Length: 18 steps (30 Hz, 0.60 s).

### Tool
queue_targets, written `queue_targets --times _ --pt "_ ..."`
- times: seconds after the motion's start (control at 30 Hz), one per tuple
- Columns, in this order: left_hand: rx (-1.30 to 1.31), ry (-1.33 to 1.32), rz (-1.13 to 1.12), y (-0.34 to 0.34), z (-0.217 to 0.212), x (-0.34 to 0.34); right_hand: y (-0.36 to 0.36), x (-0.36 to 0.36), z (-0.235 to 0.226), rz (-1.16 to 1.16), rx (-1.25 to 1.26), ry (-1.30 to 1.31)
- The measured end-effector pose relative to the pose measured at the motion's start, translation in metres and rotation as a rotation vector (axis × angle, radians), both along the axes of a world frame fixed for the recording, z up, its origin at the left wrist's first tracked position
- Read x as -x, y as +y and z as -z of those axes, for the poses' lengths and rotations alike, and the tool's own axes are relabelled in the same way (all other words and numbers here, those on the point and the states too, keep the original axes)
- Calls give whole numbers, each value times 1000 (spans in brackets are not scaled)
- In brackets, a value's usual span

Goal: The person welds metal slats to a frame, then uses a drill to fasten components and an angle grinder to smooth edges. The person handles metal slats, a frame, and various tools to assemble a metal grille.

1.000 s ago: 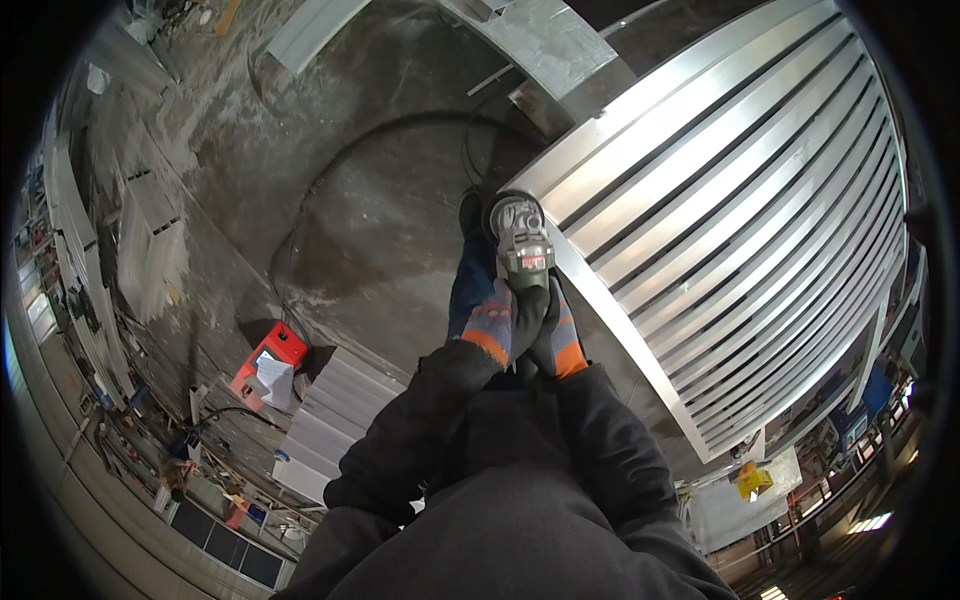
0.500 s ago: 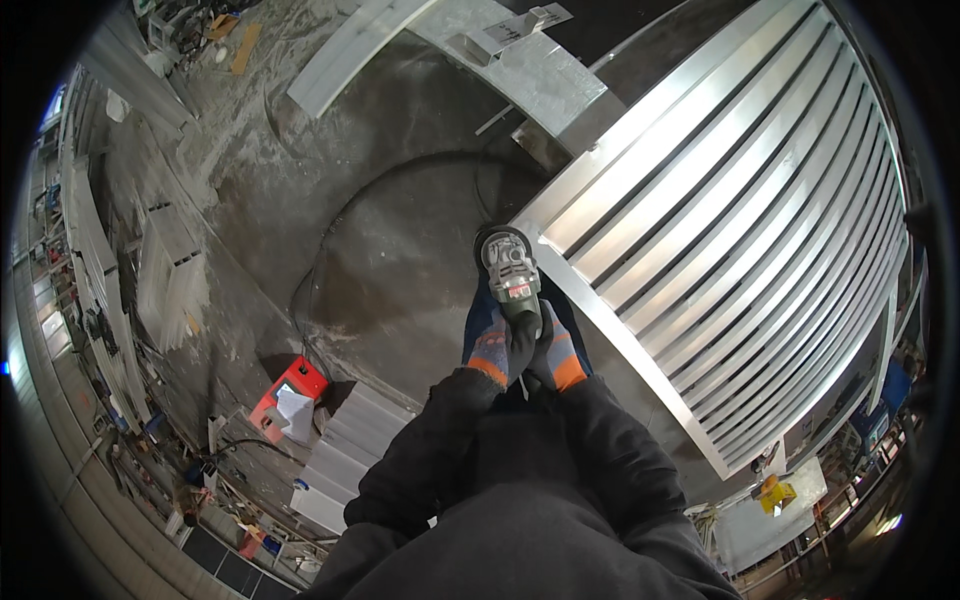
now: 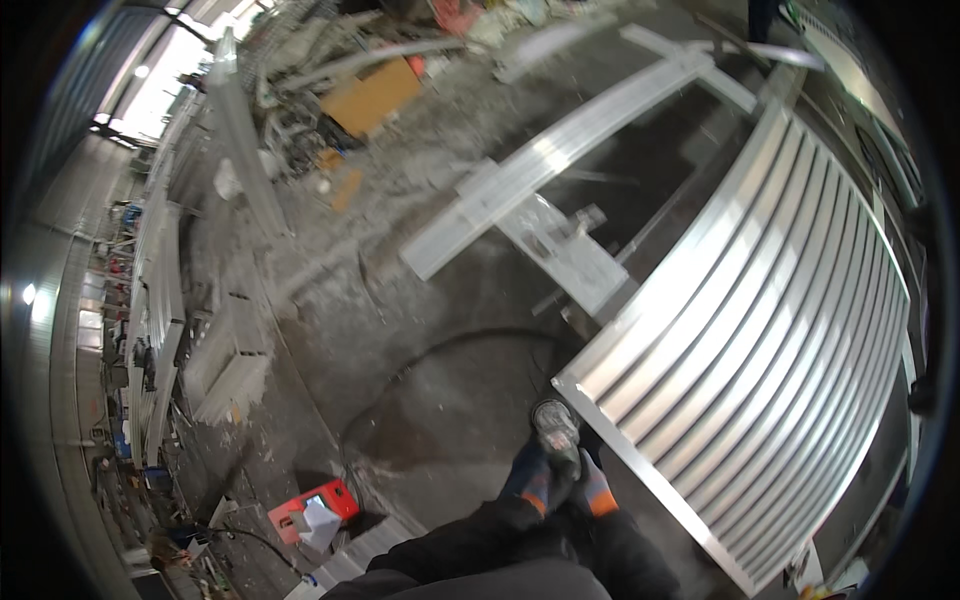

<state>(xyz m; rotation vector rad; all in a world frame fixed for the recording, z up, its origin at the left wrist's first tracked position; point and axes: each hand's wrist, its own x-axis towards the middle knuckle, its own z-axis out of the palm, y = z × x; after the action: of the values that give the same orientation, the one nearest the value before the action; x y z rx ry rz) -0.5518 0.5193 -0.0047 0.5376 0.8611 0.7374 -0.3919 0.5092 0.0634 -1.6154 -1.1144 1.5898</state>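
An angle grinder point(image 3: 557, 426) is held between my two gloved hands, its head pointing away from me. My left hand point(image 3: 530, 482) wraps the left side of its body, and my right hand point(image 3: 596, 484) closes on the right side. Both gloves are grey-blue with orange cuffs. Just right of the grinder's head lies the near left corner of a large slatted aluminium panel point(image 3: 655, 487). The grinder appears beside that corner; whether its disc touches the metal cannot be made out. Motion blur softens the hands.
A long aluminium profile point(image 3: 560, 155) and a flat metal plate point(image 3: 565, 262) lie beyond the panel. A red box point(image 3: 345, 497) with paper on it sits at lower left. A dark cable point(image 3: 440, 343) curves across the floor. Cardboard point(image 3: 372, 95) and scrap lie farther off.
The view has tilted up and swung, so the panel, floor and hands appear lower and more of the far scrap shows. Both hands still grip the grinder near the panel's corner.
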Motion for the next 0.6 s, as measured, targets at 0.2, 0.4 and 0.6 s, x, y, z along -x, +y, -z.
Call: queue_targets --times 0.2,0.4,0.6 --pt "-919 575 618 -14 16 -44 -61 -37 -14 395 -22 -6" --pt "-573 482 1161 -36 -50 -139 -163 -66 29 1040 -27 52" --pt "-627 380 1502 -142 -59 -235 -254 -71 80 1277 339 -1079"
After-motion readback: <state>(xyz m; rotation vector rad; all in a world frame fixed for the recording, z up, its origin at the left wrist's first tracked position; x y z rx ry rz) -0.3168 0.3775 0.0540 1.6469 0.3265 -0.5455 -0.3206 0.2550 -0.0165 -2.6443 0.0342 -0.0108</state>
